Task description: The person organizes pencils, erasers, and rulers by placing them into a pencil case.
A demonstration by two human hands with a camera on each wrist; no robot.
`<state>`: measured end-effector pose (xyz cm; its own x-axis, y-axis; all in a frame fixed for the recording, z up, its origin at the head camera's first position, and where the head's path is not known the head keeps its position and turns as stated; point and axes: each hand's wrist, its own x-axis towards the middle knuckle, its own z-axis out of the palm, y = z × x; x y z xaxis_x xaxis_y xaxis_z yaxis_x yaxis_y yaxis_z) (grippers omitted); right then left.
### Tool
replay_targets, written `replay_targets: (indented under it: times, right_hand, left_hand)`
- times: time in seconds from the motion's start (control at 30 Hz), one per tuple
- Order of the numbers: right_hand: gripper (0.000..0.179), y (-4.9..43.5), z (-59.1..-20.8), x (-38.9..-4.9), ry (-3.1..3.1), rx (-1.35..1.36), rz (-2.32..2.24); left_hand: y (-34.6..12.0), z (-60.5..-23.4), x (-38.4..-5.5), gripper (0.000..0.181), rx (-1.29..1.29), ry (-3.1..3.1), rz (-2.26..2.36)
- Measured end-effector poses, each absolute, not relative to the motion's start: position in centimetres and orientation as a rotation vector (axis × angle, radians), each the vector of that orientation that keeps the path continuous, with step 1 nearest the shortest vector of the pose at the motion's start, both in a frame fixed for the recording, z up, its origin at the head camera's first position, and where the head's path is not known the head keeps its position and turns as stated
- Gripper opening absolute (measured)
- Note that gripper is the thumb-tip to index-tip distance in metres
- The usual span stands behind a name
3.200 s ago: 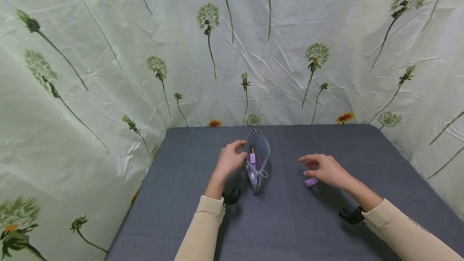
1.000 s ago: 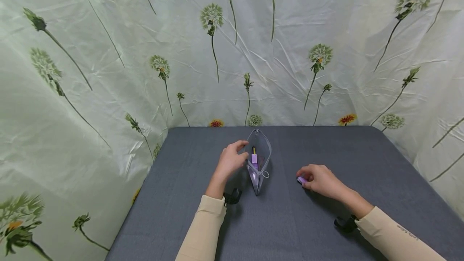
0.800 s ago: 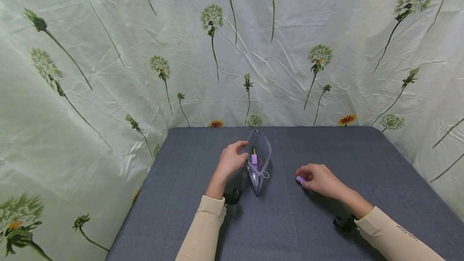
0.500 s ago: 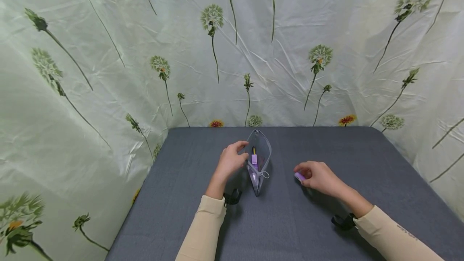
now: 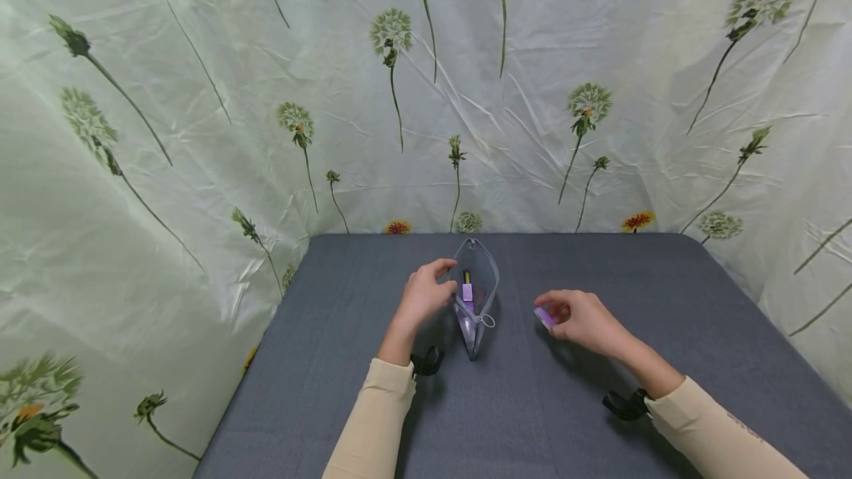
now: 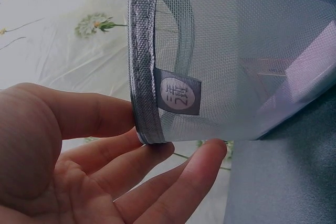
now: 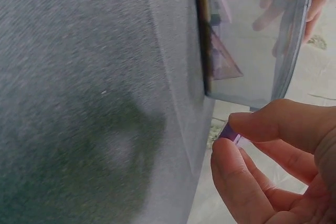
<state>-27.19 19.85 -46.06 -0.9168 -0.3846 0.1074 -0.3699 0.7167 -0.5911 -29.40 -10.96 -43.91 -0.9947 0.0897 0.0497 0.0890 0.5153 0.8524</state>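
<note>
A grey mesh zip pouch [image 5: 491,272] stands on the table with its top spread apart. My left hand [image 5: 424,290] pinches its left rim between thumb and fingers; in the left wrist view the thumb sits at the zip edge [image 6: 143,51], near a sewn label [image 6: 179,93]. My right hand [image 5: 586,322], to the pouch's right, holds a small purple block [image 5: 544,317] between thumb and fingertips, raised above the table. Fingers cover most of this block [image 7: 227,131] in the right wrist view, and I cannot tell its kind.
Inside the pouch are a pencil [image 7: 206,3], a lilac item [image 5: 467,293] and a translucent pinkish triangle [image 7: 224,59]. A ring pull [image 5: 487,321] hangs at its near end. Dark grey cloth covers the table [image 5: 506,420]; a dandelion-print curtain [image 5: 532,94] rises behind.
The purple block lay on the table under my right hand; now my right hand has it pinched, lifted and moved left towards the pouch. My left hand stays at the rim.
</note>
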Motion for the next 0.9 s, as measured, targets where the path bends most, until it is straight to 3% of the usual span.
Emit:
replay_targets:
  times: [0.9]
  right_hand:
    - [0.042,17.4,-43.5,-27.8,2.955,-0.748,-1.222]
  left_hand:
    - [-11.0,-43.7,-29.3,0.043,0.15,2.722,1.55]
